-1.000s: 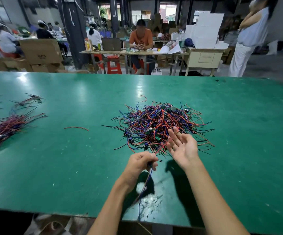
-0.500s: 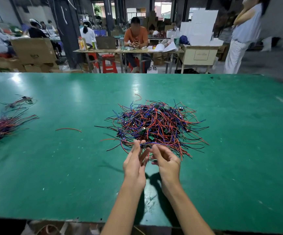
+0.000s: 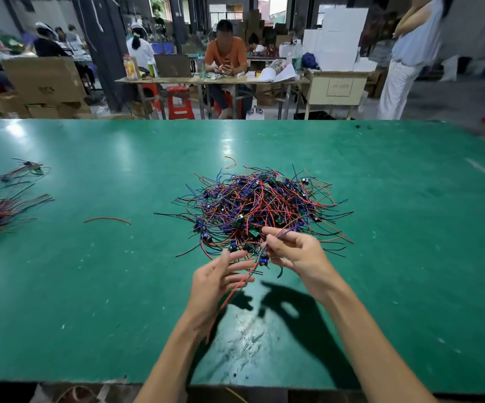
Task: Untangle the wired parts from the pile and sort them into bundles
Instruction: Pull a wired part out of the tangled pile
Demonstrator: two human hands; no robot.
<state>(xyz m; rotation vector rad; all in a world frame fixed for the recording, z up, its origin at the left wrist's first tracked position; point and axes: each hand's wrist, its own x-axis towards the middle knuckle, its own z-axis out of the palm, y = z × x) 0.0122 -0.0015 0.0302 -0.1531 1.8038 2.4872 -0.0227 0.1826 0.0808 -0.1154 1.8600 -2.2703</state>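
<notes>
**Pulling one wired part out of the pile**

From the head camera, we saw a big pile of red, blue and black wires in the middle of the green worktop. Little green boards and blue parts were mixed into it.

Our right hand was at the near edge of the pile. Its thumb and first fingers were curled and pinched thin wires. A small blue part hung just under them. We think we held it up like that so its wires could slide free of the tangle.

Our left hand was beside it, lower and nearer to us. Its fingers were mostly straight and spread. A red wire ran past the palm and down toward the worktop edge. We could not tell if the hand held that wire or only touched it.

Far to the left lay a bundle of sorted wires, with a smaller bundle behind it. They were well apart from the pile, likely so sorted parts would not mix back in. One loose red wire lay between.
</notes>
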